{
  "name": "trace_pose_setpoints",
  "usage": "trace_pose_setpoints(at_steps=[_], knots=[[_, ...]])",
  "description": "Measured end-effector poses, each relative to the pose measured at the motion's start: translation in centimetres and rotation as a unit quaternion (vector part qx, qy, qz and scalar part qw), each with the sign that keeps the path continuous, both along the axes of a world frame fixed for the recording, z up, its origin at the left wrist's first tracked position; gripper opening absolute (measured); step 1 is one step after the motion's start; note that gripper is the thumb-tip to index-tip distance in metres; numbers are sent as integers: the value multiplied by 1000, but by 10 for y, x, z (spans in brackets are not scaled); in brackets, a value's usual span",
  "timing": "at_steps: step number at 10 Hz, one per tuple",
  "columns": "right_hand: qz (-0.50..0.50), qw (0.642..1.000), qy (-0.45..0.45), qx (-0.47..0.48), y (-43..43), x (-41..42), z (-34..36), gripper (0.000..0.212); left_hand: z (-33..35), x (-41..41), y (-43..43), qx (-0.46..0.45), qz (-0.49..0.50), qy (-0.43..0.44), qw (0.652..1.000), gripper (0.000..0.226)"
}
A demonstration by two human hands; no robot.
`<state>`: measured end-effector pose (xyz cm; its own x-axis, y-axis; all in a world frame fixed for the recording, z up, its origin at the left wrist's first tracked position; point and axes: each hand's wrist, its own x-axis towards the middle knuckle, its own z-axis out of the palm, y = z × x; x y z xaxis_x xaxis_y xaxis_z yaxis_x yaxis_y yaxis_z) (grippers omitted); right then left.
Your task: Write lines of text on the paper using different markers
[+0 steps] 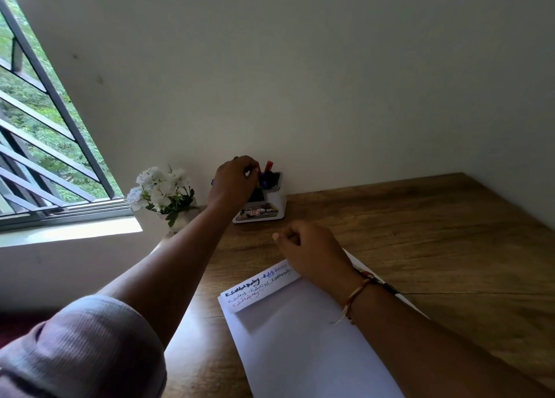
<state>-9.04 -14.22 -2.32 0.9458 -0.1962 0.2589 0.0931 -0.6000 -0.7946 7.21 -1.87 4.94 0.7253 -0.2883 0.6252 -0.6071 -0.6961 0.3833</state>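
My left hand point(232, 182) is up at the holder point(270, 208), over its left side, fingers point(251, 169) curled down at its mouth. I cannot tell whether they have a marker yet: a bit of blue pokes out at the hand's far-left edge, which may be one in my grip, but the hand hides the rest.

The red marker point(268, 166) stands in the holder just right of my fingertips, its long axis near upright, leaning a little right, top end free. The blue markers point(265, 182) sit lower in the same opening, just beside and below my fingers. So the pick is a short reach right, and the pull should go straight up along the marker.

My right hand point(312, 253) is in front of the holder and a little right of it, well apart from the markers, fingers clenched with nothing showing in them. It rests at the top of the paper point(300, 337), which lies in front of the holder on the desk point(420, 232) with a few written lines along its top edge. The left hand is plainly the nearer one.

Flowers point(159, 187) stand left of the holder.
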Motion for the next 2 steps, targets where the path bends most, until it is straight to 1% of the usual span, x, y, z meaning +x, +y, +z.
trace_pose_setpoints(at_steps=[1, 2], knots=[[1, 1000, 5, -6, 0, 0, 0, 21, 2, -5, 2, 37, 5, -15, 999, 18], [-17, 1000, 2, -9, -1, -3, 3, 19, -4, -22, 8, 51, 19, -55, 997, 35]])
